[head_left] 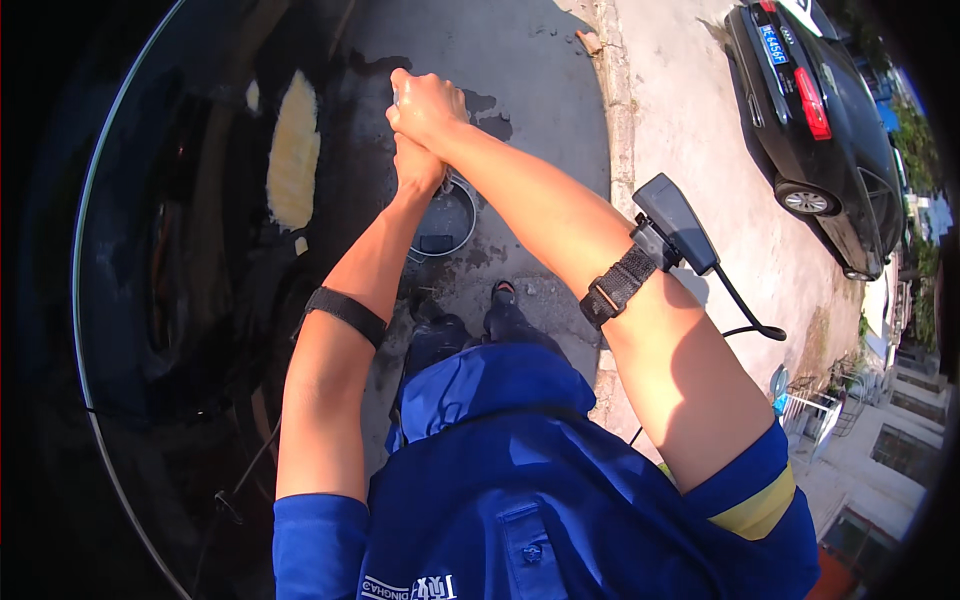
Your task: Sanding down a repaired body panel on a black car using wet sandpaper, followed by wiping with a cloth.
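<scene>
My right hand is closed and pressed against my left hand, which is closed too and partly covered by it. The skin looks wet. Whatever lies between the two hands, if anything, is hidden. Just below them on the ground stands a round bucket with greyish water in it. A small dark block shows inside, near the bucket's near rim. To the left of my hands is a glossy black car body, with an irregular tan patch on its side.
Wet blotches mark the grey ground around the bucket. A stone kerb runs along the right. Beyond it a black car is parked. A black device with a cable is strapped to my right forearm. My feet stand behind the bucket.
</scene>
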The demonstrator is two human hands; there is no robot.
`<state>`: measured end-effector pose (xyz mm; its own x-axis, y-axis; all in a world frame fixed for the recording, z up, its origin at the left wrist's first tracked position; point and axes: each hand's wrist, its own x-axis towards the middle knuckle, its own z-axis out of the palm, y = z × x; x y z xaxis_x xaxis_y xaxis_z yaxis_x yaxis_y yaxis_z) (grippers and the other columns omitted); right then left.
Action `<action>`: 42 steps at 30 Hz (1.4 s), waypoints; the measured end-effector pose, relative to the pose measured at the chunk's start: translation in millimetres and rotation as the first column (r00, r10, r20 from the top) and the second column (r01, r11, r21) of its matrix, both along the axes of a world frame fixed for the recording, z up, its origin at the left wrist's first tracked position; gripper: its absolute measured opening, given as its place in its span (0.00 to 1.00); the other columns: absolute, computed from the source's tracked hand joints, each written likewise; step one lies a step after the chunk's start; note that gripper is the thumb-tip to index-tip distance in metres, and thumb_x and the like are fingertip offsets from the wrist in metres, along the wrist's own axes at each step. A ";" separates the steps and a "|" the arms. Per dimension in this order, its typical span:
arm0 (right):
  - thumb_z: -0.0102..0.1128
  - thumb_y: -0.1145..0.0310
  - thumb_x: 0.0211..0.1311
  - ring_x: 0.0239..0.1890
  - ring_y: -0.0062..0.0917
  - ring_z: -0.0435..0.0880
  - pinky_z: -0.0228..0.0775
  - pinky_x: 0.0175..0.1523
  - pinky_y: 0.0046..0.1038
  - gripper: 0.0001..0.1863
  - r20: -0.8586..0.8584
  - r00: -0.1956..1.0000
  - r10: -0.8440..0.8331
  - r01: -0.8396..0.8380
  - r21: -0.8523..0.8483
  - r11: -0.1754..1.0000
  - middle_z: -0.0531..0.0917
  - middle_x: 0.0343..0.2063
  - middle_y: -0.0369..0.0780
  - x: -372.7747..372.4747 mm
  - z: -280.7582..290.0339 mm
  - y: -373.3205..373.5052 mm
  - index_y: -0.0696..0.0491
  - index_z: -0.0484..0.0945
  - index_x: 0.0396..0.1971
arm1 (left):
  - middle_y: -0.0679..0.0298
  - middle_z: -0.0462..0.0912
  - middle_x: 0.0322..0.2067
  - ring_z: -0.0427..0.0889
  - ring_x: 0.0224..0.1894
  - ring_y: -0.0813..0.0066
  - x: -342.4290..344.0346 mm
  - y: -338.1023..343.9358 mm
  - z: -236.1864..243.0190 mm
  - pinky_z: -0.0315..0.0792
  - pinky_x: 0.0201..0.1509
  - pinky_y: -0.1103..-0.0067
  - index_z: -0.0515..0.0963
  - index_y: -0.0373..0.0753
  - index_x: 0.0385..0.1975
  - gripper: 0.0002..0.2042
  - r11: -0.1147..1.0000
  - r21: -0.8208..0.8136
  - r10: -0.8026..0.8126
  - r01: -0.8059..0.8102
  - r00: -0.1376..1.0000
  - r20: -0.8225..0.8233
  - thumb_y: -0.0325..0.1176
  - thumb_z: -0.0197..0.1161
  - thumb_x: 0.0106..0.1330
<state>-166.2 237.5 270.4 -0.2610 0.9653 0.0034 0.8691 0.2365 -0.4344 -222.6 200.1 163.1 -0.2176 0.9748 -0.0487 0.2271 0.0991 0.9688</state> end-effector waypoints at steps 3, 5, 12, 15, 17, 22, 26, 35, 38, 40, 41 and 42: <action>0.62 0.52 0.63 0.44 0.49 0.86 0.78 0.49 0.44 0.21 -0.121 0.988 0.099 -0.092 0.061 0.994 0.86 0.38 0.49 22.3 -12.1 9.8 0.54 0.75 0.44 | 0.63 0.85 0.24 0.84 0.21 0.74 -0.9 -13.5 31.2 0.76 0.26 0.75 0.78 0.37 0.39 0.18 0.979 -0.183 -0.072 0.093 0.991 0.116 0.33 0.76 0.51; 0.60 0.50 0.65 0.45 0.49 0.86 0.78 0.49 0.45 0.22 -0.100 0.990 0.100 -0.094 0.068 0.993 0.86 0.40 0.49 18.3 -9.6 5.4 0.54 0.75 0.45 | 0.63 0.85 0.24 0.84 0.22 0.74 -21.0 -17.7 26.9 0.76 0.27 0.75 0.77 0.36 0.39 0.19 0.971 -0.205 -0.092 0.121 0.985 0.146 0.33 0.76 0.50; 0.43 0.43 0.75 0.47 0.50 0.84 0.78 0.48 0.48 0.29 0.016 0.974 0.227 -0.226 0.185 0.956 0.83 0.41 0.50 60.6 -11.6 -8.7 0.57 0.77 0.45 | 0.50 0.85 0.45 0.84 0.49 0.62 -66.7 -45.3 18.5 0.75 0.57 0.69 0.76 0.29 0.52 0.35 0.957 -0.099 -0.286 0.274 0.948 -0.139 0.50 0.79 0.52; 0.40 0.41 0.76 0.40 0.53 0.84 0.76 0.45 0.50 0.31 -0.058 0.962 0.266 -0.270 -0.068 0.961 0.84 0.31 0.51 86.3 -10.5 -20.1 0.56 0.79 0.36 | 0.55 0.83 0.47 0.81 0.51 0.68 -75.7 -64.9 24.4 0.72 0.58 0.72 0.75 0.31 0.54 0.25 0.887 -0.196 -0.447 0.419 0.884 -0.136 0.43 0.71 0.65; 0.35 0.37 0.75 0.37 0.54 0.84 0.75 0.44 0.52 0.36 -0.100 0.957 0.271 -0.281 -0.102 0.954 0.84 0.26 0.52 89.4 -11.5 -31.1 0.55 0.80 0.29 | 0.51 0.82 0.49 0.81 0.52 0.59 -86.2 -85.0 6.6 0.72 0.59 0.69 0.75 0.31 0.55 0.26 0.980 -0.029 -0.187 0.194 0.874 -0.448 0.43 0.70 0.64; 0.42 0.27 0.68 0.18 0.39 0.75 0.67 0.31 0.44 0.44 -0.265 0.963 0.037 -0.126 -0.325 0.937 0.73 0.11 0.47 129.4 -47.0 -22.8 0.58 0.74 0.15 | 0.50 0.76 0.59 0.78 0.58 0.53 -25.8 -113.4 25.0 0.72 0.60 0.64 0.71 0.35 0.61 0.31 0.984 -0.170 0.008 -0.050 0.972 -0.237 0.43 0.72 0.61; 0.52 0.29 0.64 0.17 0.35 0.77 0.68 0.28 0.42 0.43 -0.358 0.933 0.036 -0.168 -0.345 0.924 0.73 0.09 0.46 155.2 -40.7 -28.4 0.59 0.72 0.11 | 0.51 0.69 0.66 0.72 0.65 0.56 42.1 -135.1 43.3 0.70 0.65 0.60 0.62 0.39 0.69 0.43 0.954 -0.208 -0.263 0.216 0.936 -0.235 0.44 0.78 0.56; 0.70 0.51 0.56 0.38 0.46 0.88 0.79 0.41 0.44 0.26 -0.332 0.894 0.301 -0.399 -0.283 0.872 0.86 0.30 0.53 214.2 -24.3 -64.4 0.62 0.77 0.38 | 0.54 0.74 0.58 0.75 0.61 0.58 137.3 -111.6 25.3 0.73 0.61 0.64 0.65 0.38 0.64 0.38 0.974 -0.044 -0.218 0.222 0.973 0.077 0.42 0.76 0.56; 0.70 0.63 0.54 0.37 0.45 0.88 0.80 0.40 0.44 0.20 -0.222 0.875 0.431 -0.459 -0.096 0.883 0.86 0.29 0.51 232.1 3.8 -68.0 0.61 0.77 0.39 | 0.51 0.75 0.57 0.76 0.61 0.56 137.0 -87.0 32.8 0.72 0.61 0.66 0.71 0.37 0.59 0.29 0.912 -0.249 -0.386 0.325 0.884 -0.262 0.42 0.69 0.59; 0.68 0.72 0.51 0.34 0.45 0.88 0.81 0.38 0.43 0.17 -0.179 0.838 0.515 -0.510 0.080 0.857 0.85 0.26 0.49 236.2 1.1 -71.6 0.62 0.77 0.40 | 0.51 0.69 0.65 0.68 0.68 0.51 125.5 -75.6 32.9 0.70 0.64 0.63 0.70 0.40 0.63 0.32 0.896 -0.147 -0.397 0.419 0.608 -0.687 0.44 0.68 0.59; 0.69 0.72 0.51 0.34 0.46 0.88 0.81 0.38 0.42 0.18 -0.210 0.851 0.481 -0.480 0.056 0.875 0.85 0.26 0.49 243.8 -3.3 -71.9 0.62 0.77 0.42 | 0.51 0.64 0.69 0.64 0.71 0.50 130.6 -70.1 38.2 0.68 0.66 0.62 0.69 0.42 0.66 0.33 0.907 -0.169 -0.365 0.385 0.525 -0.769 0.43 0.68 0.59; 0.70 0.72 0.50 0.34 0.46 0.88 0.81 0.37 0.42 0.20 -0.240 0.862 0.447 -0.452 0.034 0.891 0.85 0.26 0.49 251.0 -7.0 -71.4 0.61 0.77 0.43 | 0.52 0.58 0.73 0.60 0.73 0.48 136.3 -68.4 44.5 0.66 0.68 0.61 0.67 0.45 0.68 0.35 0.920 -0.182 -0.329 0.348 0.431 -0.840 0.43 0.67 0.59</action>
